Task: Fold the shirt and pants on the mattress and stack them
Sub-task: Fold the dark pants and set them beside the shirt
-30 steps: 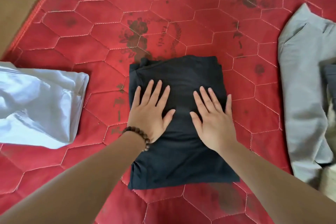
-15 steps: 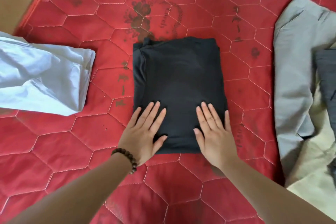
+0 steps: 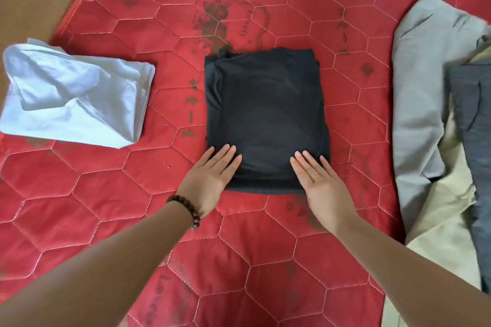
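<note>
Sliding back toward the near edge of the dark folded shirt (image 3: 265, 117), the left hand (image 3: 212, 178) and right hand (image 3: 317, 183) now lie flat with straight fingers, holding nothing. It looks pressed smooth and ready to stack. It sits mid red mattress (image 3: 106, 207); white folded cloth (image 3: 74, 98) left, grey pants (image 3: 422, 103) right.

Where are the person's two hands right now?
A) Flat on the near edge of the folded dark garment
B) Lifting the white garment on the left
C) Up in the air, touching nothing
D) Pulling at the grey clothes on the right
A: the left hand and right hand lie flat, straight-fingered, on the near edge of the folded dark garment.
</note>
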The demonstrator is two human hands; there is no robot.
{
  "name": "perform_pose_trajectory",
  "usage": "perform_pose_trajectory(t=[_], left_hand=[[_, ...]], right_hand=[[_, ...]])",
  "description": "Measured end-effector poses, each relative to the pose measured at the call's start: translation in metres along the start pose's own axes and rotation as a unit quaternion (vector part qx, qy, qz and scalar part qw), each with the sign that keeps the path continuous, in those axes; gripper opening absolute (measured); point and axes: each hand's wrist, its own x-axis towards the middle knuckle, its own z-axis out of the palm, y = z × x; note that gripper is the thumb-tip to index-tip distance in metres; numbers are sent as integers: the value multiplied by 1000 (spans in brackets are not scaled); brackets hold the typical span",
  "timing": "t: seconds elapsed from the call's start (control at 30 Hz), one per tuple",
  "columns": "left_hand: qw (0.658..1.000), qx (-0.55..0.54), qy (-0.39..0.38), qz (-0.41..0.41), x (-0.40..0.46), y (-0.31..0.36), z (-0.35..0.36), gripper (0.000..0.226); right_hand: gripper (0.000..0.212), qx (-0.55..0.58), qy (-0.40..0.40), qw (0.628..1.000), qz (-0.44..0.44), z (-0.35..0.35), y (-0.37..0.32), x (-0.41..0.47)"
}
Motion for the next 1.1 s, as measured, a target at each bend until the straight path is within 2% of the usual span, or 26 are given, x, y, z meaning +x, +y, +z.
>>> perform_pose_trajectory(t=[0.1,0.17,0.23,0.3,0.43,0.53,0.57,0.63,0.7,0.73,0.8,0.83,0.9,0.97,1.03,1.1], left_hand=[[996,-75,-55,-8,-4,-7,-10,75],[980,-193,-41,-19,-16,-9,-26,67],[943,-326,-29,-56,-31,-10,-46,55],[904,-416,-26,-95,-43,-13,-67,39],[866,-474,-31,-159,-32,-26,-97,23],[841,-508,18,-187,-1,-43,-109,9],[827,-523,47,-199,13,-49,-111,15],[782,-562,111,-245,42,-60,-109,17],[749,-574,136,-302,67,-66,-95,18],[757,-555,121,-324,77,-66,-83,22],[795,-490,100,-343,88,-64,-61,25],[807,-463,118,-348,91,-62,-53,25],[803,-448,183,-349,94,-60,-44,19],[802,-442,220,-337,96,-58,-43,14],[806,-437,204,-342,98,-56,-41,11],[801,-413,189,-390,96,-55,-46,22]], right_hand=[[65,116,-43,992,24,-13,5,-3],[59,228,-77,970,40,-28,6,-15],[50,319,-91,940,80,-48,3,-31],[35,360,-89,919,133,-66,2,-43],[10,416,-33,880,226,-87,7,-35],[16,477,8,830,288,-97,19,-2],[16,493,31,815,303,-99,25,14],[15,532,80,774,334,-103,37,49],[21,585,71,716,374,-95,47,78],[26,589,39,706,391,-85,48,87],[25,533,-29,747,397,-61,48,95],[21,499,-28,773,392,-51,47,98],[16,462,31,800,383,-38,45,101],[19,444,79,806,384,-32,43,104],[22,405,80,817,403,-26,38,103],[22,358,90,824,429,-26,30,101]])
